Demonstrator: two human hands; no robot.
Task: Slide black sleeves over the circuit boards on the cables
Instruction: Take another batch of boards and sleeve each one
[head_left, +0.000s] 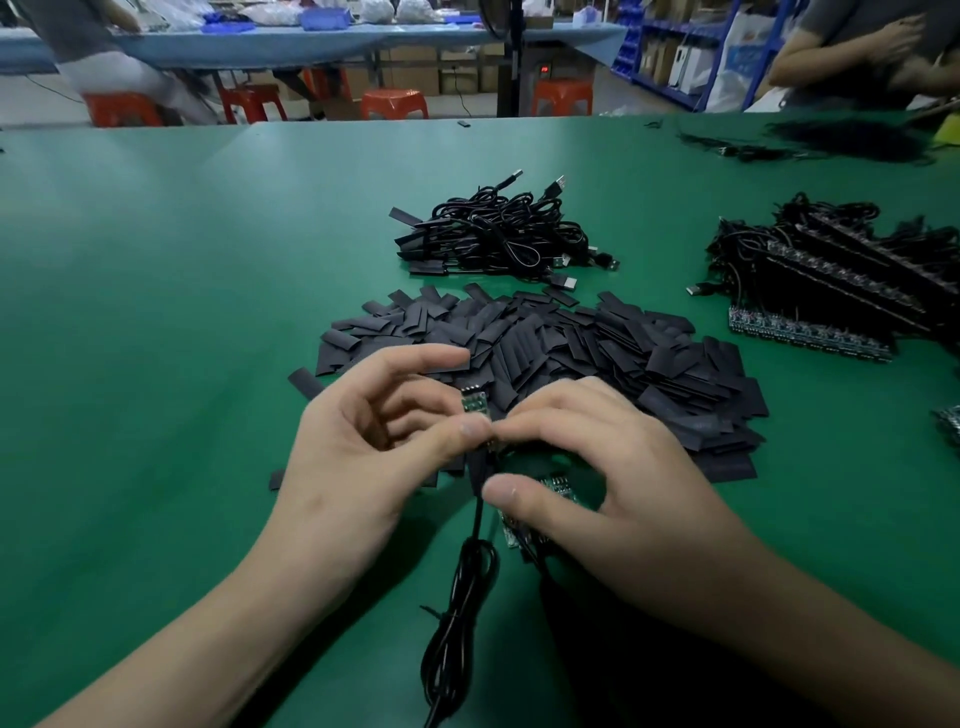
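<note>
Holds one circuit board (475, 402) in the pinch of the left hand (379, 431), just in front of the sleeve pile (571, 353). Closes the right hand (597, 467) on the cable (478, 519) directly under the board, with both hands in touch. Cannot tell about any sleeve under those fingers.

Keep the board steady, line the sleeve mouth with its edge, and push gently without bending the cable.

Counting:
- one held board
- one cable
- one spare board (511, 532) under the right hand
- sleeves too many to count
- one cable bundle (498, 228) behind the pile
- several board rows (831, 291) right of the pile
</note>
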